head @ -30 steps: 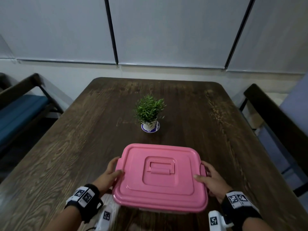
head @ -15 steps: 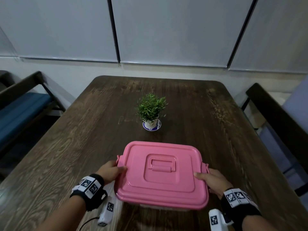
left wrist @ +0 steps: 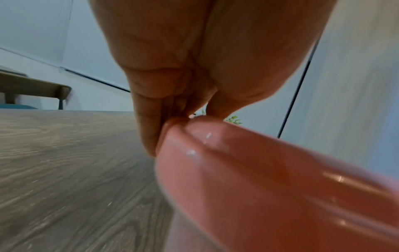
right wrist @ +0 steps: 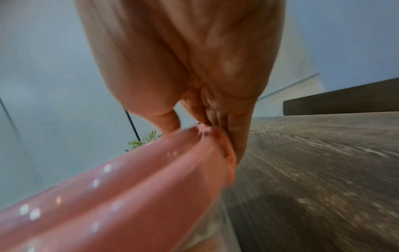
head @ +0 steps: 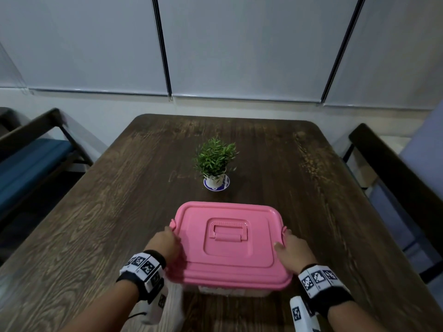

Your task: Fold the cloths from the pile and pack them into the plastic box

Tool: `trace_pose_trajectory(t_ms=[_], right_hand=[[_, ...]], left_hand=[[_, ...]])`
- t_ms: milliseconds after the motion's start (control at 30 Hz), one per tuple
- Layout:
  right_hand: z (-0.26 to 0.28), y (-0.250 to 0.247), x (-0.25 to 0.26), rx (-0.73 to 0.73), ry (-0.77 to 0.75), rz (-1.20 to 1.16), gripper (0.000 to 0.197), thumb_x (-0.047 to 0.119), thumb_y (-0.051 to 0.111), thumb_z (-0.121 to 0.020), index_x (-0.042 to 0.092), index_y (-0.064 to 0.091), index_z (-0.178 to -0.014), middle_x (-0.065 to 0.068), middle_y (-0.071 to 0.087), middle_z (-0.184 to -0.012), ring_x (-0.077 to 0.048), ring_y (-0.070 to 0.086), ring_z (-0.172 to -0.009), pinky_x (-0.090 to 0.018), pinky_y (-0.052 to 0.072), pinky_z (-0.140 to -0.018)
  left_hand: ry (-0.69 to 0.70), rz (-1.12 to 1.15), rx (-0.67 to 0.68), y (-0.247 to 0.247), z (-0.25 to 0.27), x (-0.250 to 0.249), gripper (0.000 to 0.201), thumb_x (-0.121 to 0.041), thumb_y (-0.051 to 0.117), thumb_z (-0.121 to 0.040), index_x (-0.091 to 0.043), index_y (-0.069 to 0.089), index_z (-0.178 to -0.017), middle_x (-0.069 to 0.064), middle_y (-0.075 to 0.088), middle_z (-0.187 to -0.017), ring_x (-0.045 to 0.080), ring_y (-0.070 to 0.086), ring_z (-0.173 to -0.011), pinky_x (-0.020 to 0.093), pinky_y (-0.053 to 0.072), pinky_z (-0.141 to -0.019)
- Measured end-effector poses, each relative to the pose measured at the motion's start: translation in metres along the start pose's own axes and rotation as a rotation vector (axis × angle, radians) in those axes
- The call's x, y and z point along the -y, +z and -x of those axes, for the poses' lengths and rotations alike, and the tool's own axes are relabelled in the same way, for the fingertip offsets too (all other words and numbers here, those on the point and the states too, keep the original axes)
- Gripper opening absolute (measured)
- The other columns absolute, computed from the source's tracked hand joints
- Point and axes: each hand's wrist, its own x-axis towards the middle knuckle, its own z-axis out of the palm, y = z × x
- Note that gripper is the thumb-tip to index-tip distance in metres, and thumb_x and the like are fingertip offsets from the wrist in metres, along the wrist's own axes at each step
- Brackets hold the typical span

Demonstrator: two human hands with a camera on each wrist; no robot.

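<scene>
Hands flanked plastic box (head: 242,291): left hand (head: 165,243) gripped pink lid (head: 230,243) left edge, right hand (head: 293,250) right edge; lid's long axis ran between grips.

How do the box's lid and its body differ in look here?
The lid is opaque pink; the body beneath it is clear or whitish. The lid shows whole, with a moulded handle on top; the body only peeks out under the near rim. The left hand and right hand grip the lid's side edges. Both are plastic.
</scene>
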Motion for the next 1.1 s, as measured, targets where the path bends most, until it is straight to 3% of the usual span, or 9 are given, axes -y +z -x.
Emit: trace_pose_trajectory(t_ms=[167, 233, 333, 433, 533, 667, 733, 867, 1100], right_hand=[[0.018, -0.016, -0.012, 0.135, -0.063, -0.065, 0.03, 0.027, 0.069, -0.084, 0.025, 0.05, -0.108, 0.008, 0.064, -0.1, -0.005, 0.061, -0.089, -0.02, 0.044, -0.068], [0.02, -0.012, -0.009, 0.133, -0.088, -0.063, 0.025, 0.025, 0.069, -0.084, 0.023, 0.057, -0.105, 0.009, 0.066, -0.097, -0.004, 0.062, -0.087, -0.019, 0.045, -0.067], [0.014, 0.001, 0.009, 0.13, -0.183, -0.089, 0.025, 0.025, 0.068, -0.084, 0.031, 0.062, -0.107, 0.01, 0.07, -0.097, -0.003, 0.066, -0.091, -0.03, 0.055, -0.087], [0.001, 0.024, 0.04, 0.203, -0.32, -0.12, 0.061, 0.033, 0.072, -0.078, 0.037, 0.051, -0.135, 0.012, 0.068, -0.118, -0.006, 0.063, -0.111, -0.033, 0.047, -0.103], [-0.023, 0.059, 0.068, 0.293, -0.442, -0.199, 0.093, 0.049, 0.08, -0.064, 0.046, 0.035, -0.145, 0.014, 0.055, -0.14, -0.007, 0.053, -0.129, -0.039, 0.039, -0.114], [-0.017, 0.091, 0.122, 0.163, -0.587, -0.01, 0.078, 0.036, 0.075, -0.08, 0.02, 0.041, -0.149, 0.0, 0.03, -0.155, -0.016, 0.035, -0.143, -0.024, 0.023, -0.119], [-0.019, 0.105, 0.143, 0.131, -0.612, 0.063, 0.066, 0.029, 0.066, -0.089, 0.016, 0.042, -0.149, 0.0, 0.024, -0.16, -0.019, 0.031, -0.145, -0.025, 0.022, -0.119], [-0.031, 0.116, 0.177, 0.124, -0.609, 0.125, 0.066, 0.01, 0.048, -0.094, 0.021, 0.028, -0.156, 0.008, 0.015, -0.165, -0.017, 0.03, -0.147, -0.029, 0.026, -0.119], [-0.038, 0.117, 0.187, 0.247, -0.58, 0.212, 0.081, 0.025, 0.051, -0.094, 0.027, 0.002, -0.159, 0.015, -0.01, -0.165, -0.023, 0.041, -0.141, -0.041, 0.036, -0.114]], left_hand=[[0.132, 0.126, -0.047, 0.003, 0.019, 0.016, 0.049, -0.028, 0.045, -0.097, -0.017, 0.033, -0.142, 0.019, 0.03, -0.141, 0.039, 0.056, -0.116, 0.041, 0.044, -0.101], [0.183, 0.095, -0.007, 0.004, 0.026, 0.024, 0.046, -0.025, 0.047, -0.092, -0.016, 0.038, -0.136, 0.017, 0.026, -0.139, 0.037, 0.056, -0.113, 0.042, 0.045, -0.101], [0.202, 0.084, 0.035, -0.007, 0.021, 0.042, 0.04, -0.02, 0.056, -0.079, -0.012, 0.046, -0.118, 0.016, 0.032, -0.135, 0.034, 0.054, -0.111, 0.038, 0.047, -0.097], [0.124, 0.073, -0.059, -0.03, -0.003, 0.074, 0.061, -0.027, 0.06, -0.061, -0.011, 0.051, -0.12, 0.018, 0.042, -0.13, 0.039, 0.056, -0.109, 0.038, 0.048, -0.094], [0.057, -0.001, -0.269, -0.05, -0.025, 0.108, 0.044, -0.035, 0.055, -0.083, -0.017, 0.056, -0.124, 0.019, 0.052, -0.125, 0.042, 0.058, -0.105, 0.045, 0.05, -0.092], [0.106, -0.126, -0.165, -0.056, -0.038, 0.136, 0.038, -0.047, 0.049, -0.081, -0.022, 0.06, -0.108, 0.008, 0.055, -0.117, 0.032, 0.055, -0.112, 0.041, 0.046, -0.096], [0.118, -0.121, -0.166, -0.055, -0.042, 0.147, 0.048, -0.046, 0.045, -0.081, -0.015, 0.056, -0.117, 0.011, 0.051, -0.121, 0.034, 0.051, -0.116, 0.044, 0.044, -0.099], [0.035, -0.107, -0.236, -0.062, -0.053, 0.164, 0.05, -0.041, 0.046, -0.092, -0.017, 0.044, -0.135, 0.012, 0.042, -0.141, 0.033, 0.042, -0.129, 0.045, 0.04, -0.105], [-0.047, -0.11, -0.237, -0.071, -0.046, 0.155, 0.046, -0.041, 0.043, -0.093, -0.023, 0.041, -0.135, 0.008, 0.032, -0.149, 0.032, 0.035, -0.135, 0.051, 0.037, -0.106]])
